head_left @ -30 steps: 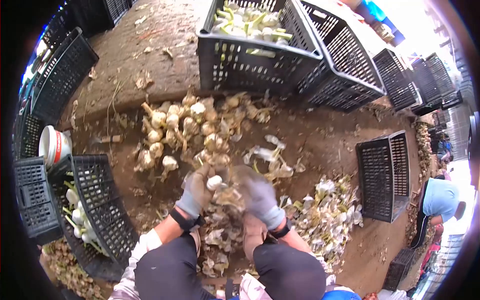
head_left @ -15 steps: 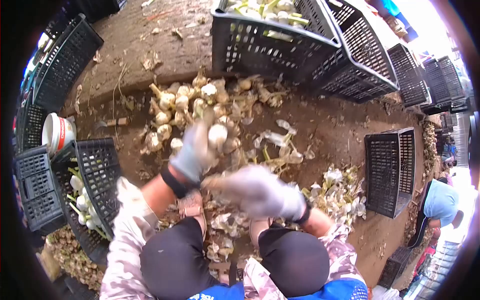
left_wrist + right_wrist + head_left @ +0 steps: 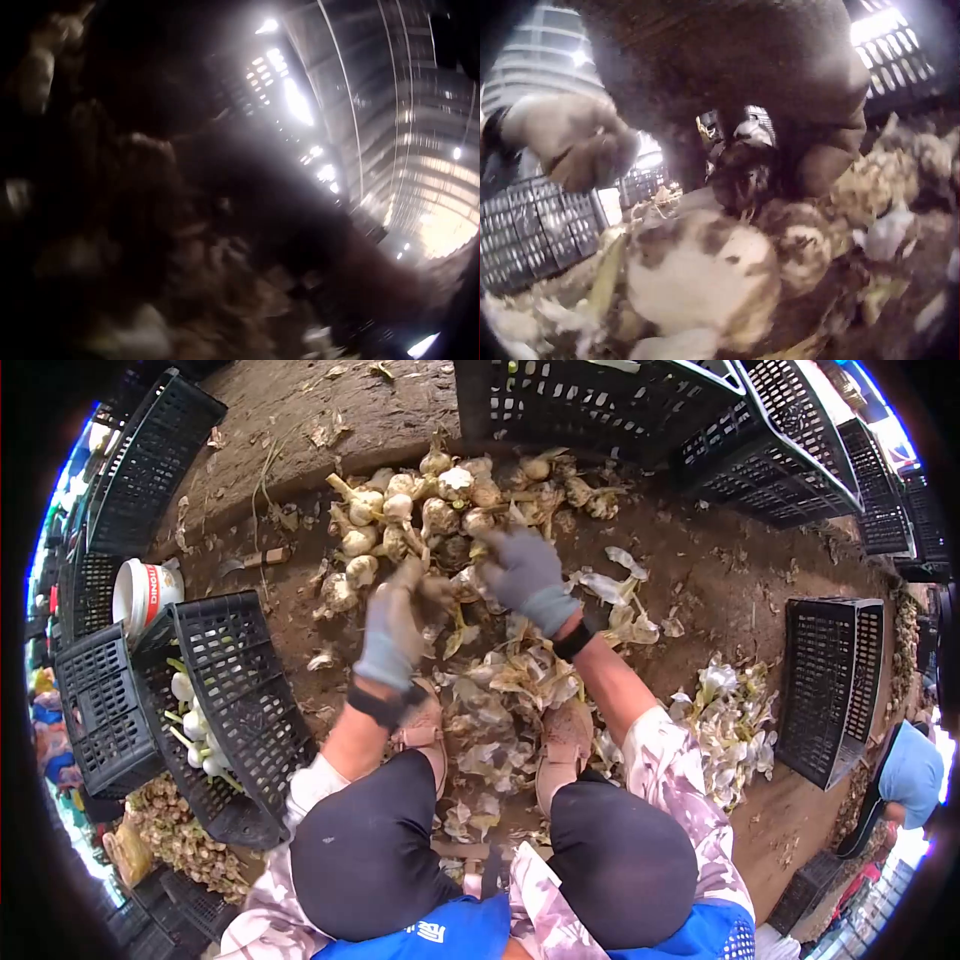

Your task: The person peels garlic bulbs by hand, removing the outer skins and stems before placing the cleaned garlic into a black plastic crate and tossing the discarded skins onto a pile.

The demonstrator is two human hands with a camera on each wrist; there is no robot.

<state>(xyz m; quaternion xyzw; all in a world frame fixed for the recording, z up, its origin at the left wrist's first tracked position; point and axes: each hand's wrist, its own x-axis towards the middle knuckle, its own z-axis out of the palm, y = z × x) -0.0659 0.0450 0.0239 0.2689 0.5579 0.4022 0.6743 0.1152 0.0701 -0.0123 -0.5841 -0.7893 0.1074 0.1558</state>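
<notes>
Garlic bulbs with dry, soiled skins lie in a pile (image 3: 400, 510) on the ground in the head view. My gloved right hand (image 3: 528, 575) reaches over the pile's right edge, fingers spread and bent. The right wrist view has this hand (image 3: 742, 75) above a dark bulb (image 3: 746, 176), beside a large pale bulb (image 3: 705, 274); no firm grip shows. Left of it, my gloved left hand (image 3: 393, 625) hovers just below the pile, blurred, fingers loosely bent; no bulb shows in it, also in the right wrist view (image 3: 570, 142). The left wrist view is dark and blurred.
Peeled skins (image 3: 490, 710) lie between my feet, with another heap (image 3: 735, 730) at the right. Black crates stand at the left (image 3: 240, 710), top (image 3: 600, 410) and right (image 3: 825, 690). A white bucket (image 3: 135, 595) and a bent-over person (image 3: 905, 775) are farther out.
My right hand has moved up and forward from above the skins to the pile. The whitish bulb formerly at my left hand no longer shows there. The head view has shifted.
</notes>
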